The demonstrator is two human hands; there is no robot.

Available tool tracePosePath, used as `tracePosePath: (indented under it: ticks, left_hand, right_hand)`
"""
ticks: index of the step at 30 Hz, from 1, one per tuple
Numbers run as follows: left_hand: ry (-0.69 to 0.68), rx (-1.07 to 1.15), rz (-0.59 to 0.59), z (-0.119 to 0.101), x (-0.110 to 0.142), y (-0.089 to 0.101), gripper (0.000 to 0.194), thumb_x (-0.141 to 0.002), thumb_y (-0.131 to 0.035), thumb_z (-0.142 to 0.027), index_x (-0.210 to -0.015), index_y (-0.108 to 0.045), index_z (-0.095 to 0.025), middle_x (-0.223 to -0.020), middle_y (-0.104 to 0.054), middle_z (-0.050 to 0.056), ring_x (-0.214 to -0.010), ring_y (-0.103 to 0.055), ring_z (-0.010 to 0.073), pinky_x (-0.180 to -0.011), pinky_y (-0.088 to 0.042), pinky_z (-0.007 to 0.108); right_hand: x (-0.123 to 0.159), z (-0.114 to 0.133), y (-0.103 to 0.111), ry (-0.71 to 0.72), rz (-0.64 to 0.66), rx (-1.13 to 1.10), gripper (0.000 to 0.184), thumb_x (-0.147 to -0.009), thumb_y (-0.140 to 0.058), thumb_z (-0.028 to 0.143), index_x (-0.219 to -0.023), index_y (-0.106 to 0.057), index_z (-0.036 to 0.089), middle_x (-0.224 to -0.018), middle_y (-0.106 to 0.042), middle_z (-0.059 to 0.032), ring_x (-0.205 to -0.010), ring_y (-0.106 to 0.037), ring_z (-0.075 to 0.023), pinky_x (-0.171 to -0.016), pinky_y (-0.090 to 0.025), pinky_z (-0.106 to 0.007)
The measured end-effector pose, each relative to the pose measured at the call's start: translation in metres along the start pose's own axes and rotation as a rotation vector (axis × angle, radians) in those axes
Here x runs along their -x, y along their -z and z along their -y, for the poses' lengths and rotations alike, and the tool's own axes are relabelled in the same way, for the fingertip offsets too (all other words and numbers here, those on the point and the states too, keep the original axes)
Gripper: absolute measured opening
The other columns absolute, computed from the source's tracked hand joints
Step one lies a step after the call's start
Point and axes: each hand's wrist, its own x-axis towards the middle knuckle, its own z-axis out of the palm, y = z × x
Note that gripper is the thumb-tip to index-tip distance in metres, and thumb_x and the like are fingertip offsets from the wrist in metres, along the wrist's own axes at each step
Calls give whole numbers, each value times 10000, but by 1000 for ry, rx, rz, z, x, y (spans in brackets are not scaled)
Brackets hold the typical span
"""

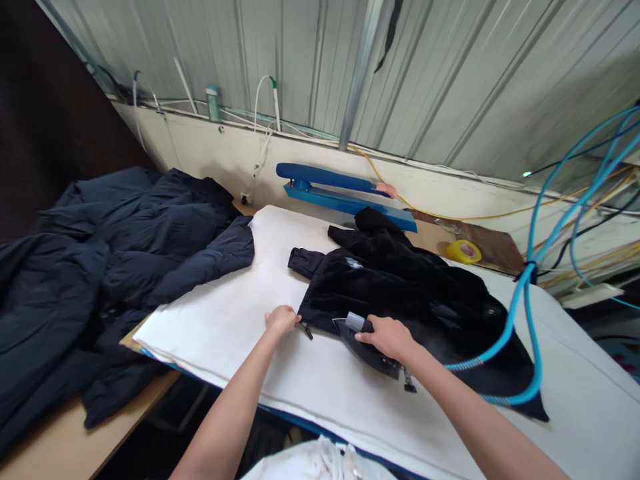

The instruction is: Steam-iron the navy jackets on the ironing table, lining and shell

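Note:
A black jacket (380,287) with a plush inner side lies spread on the white padded ironing table (210,327). My right hand (390,339) is wrapped round the handle of a dark steam iron (370,357), which rests along the jacket's near edge. Blue hoses run from the iron's rear to the right. My left hand (281,321) pinches the jacket's near left corner, beside a small dark zipper pull (307,331). The fingertips there are partly hidden.
Dark navy padded jackets (150,233) are heaped on the left. A blue sleeve board (345,190) stands behind the table, with a yellow tape roll (463,251) to its right. Light blue hoses (535,267) loop over the right side. A corrugated metal wall (300,60) closes off the back.

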Motion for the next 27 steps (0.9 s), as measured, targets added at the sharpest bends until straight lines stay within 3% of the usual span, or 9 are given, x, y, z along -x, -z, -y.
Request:
tracePosePath:
  ticks: [10, 16, 19, 23, 27]
  left_hand:
    - [-46, -21, -100, 9, 5, -6, 194, -742, -461, -323, -714, -619, -214, -864, -678, 48, -897, -583, 222, -814, -339, 343]
    - [-21, 135, -347, 25, 6, -1, 187, -795, -385, -204, -892, -546, -216, -964, -643, 29, -915, -568, 159, -723, -380, 240]
    - [-18, 169, -351, 28, 10, 5, 160, -795, -402, -213, -857, -549, -230, -942, -650, 4, -901, -573, 152, -723, -380, 235]
    - [19, 137, -347, 26, 18, 12, 175, -795, -409, -239, -855, -573, -246, -943, -662, -3, -919, -575, 165, -763, -369, 271]
    - [19, 12, -245, 16, 21, 6, 264, -791, -417, -403, -849, -619, -243, -950, -668, 47, -946, -571, 237, -823, -340, 381]
  right_hand:
    - [-20, 60, 4, 173, -32, 25, 511, -700, -430, 644, -942, -581, 220, -933, -641, -82, -903, -578, -262, -711, -399, -320]
    - [-36, 86, 8, 144, -45, 14, 528, -687, -435, 658, -920, -611, 218, -958, -639, -91, -918, -571, -273, -712, -419, -335]
    - [-39, 85, 9, 112, -27, 16, 535, -680, -449, 653, -924, -622, 209, -980, -634, -102, -927, -568, -284, -717, -428, -351]
    - [-38, 65, 11, 40, -18, 23, 564, -675, -447, 653, -975, -616, 206, -1005, -628, -111, -928, -570, -300, -713, -438, -373]
    - [-31, 42, 13, 48, 18, 15, 547, -665, -462, 652, -976, -610, 228, -997, -634, -95, -928, -574, -289, -718, -435, -371]
